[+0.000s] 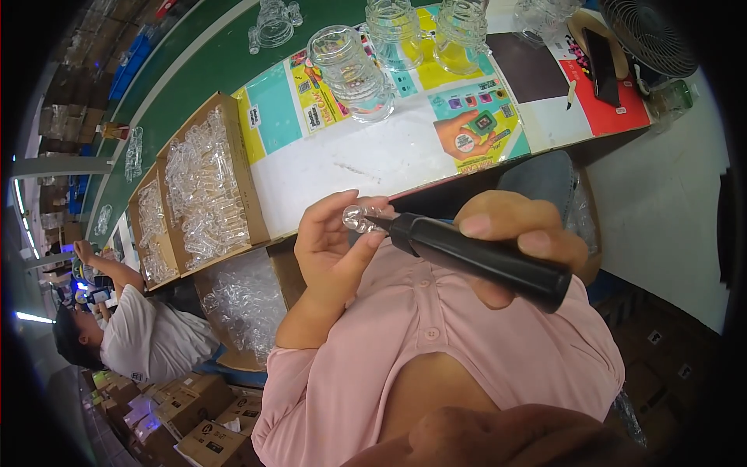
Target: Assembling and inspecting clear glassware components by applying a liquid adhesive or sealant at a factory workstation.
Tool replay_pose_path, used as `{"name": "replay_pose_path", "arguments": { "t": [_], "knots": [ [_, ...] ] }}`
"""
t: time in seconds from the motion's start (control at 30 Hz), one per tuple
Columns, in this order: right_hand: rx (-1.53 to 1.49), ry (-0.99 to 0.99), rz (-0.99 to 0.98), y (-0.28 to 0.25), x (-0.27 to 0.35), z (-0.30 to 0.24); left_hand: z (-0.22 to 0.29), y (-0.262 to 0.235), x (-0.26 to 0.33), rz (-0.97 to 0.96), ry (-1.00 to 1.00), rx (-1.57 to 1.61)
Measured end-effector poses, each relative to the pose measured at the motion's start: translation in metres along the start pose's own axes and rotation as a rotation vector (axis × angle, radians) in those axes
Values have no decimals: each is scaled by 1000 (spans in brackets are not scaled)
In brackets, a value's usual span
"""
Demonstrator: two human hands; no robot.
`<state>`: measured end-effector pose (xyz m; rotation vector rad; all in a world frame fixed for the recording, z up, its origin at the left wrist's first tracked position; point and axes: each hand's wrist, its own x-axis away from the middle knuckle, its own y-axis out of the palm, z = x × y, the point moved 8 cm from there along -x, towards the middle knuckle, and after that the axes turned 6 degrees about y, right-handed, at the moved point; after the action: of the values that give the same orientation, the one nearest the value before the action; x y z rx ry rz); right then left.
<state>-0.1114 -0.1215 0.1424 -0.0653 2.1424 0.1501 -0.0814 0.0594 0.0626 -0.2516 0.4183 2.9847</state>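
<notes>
My left hand (320, 243) pinches a small clear plastic piece (355, 219) with a rounded end between thumb and fingers. From the other side, my right hand (523, 222) grips a thick black cylindrical tool (486, 263) that narrows to a pointed tip. The tip meets or lies right beside the clear piece; I cannot tell whether they touch. Both hands are above my lap, just off the near edge of the worktable (299, 177). Part of the clear piece is hidden behind my fingers.
A divided cardboard box (247, 183) of small clear parts sits left on the table; another carton of clear parts (247, 300) is below. Clear jar-like vessels (352, 74) stand at the back. A phone (601, 66) and fan (650, 35) are far right. A co-worker (159, 335) sits left.
</notes>
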Motion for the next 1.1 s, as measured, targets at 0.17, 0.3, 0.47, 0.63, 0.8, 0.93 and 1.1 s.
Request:
{"name": "replay_pose_path", "arguments": {
  "t": [0.17, 0.3, 0.47, 0.63, 0.8, 0.93, 1.1],
  "knots": [
    [-27, -165, 23, 0, 0, -9, -9, 4, -4, -124, -79, 275],
    [-27, -217, -9, 2, 3, -8, -14, 3, -3, -146, -107, 330],
    [3, -226, -97, 6, 7, -11, -10, -1, -3, -111, -107, 282],
    [36, -205, -73, 9, 6, -13, -3, -3, -1, -60, -21, 138],
    [32, -222, -49, 8, 7, -10, 7, -8, 1, -68, 147, -33],
    [13, -191, -20, 6, 5, -9, 14, -5, 0, -113, 343, -159],
    [-20, -110, -58, 5, 3, -5, 22, -7, 6, -117, 517, -365]
  ]
}}
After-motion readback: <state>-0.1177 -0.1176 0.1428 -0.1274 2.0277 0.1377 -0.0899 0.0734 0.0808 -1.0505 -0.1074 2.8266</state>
